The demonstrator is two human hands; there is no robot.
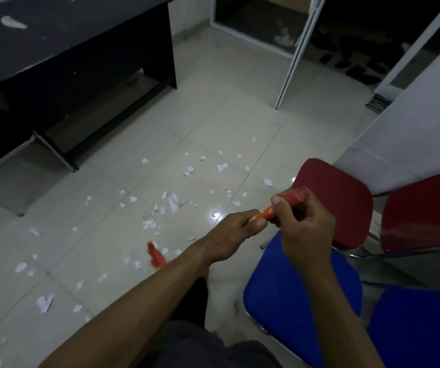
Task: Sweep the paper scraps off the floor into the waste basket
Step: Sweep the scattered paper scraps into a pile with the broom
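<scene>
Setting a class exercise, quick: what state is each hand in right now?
Left hand: grips the orange broom handle, lower down.
Right hand: grips the same handle near its red top end.

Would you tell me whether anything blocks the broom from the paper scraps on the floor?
Nothing visible does: the broom head lies among the paper scraps on bare tile. The waste basket is out of view.

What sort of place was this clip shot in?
Probably a small office: a dark desk, a padded red chair and blue chair, a pale tiled floor, and an aluminium-framed door.
</scene>
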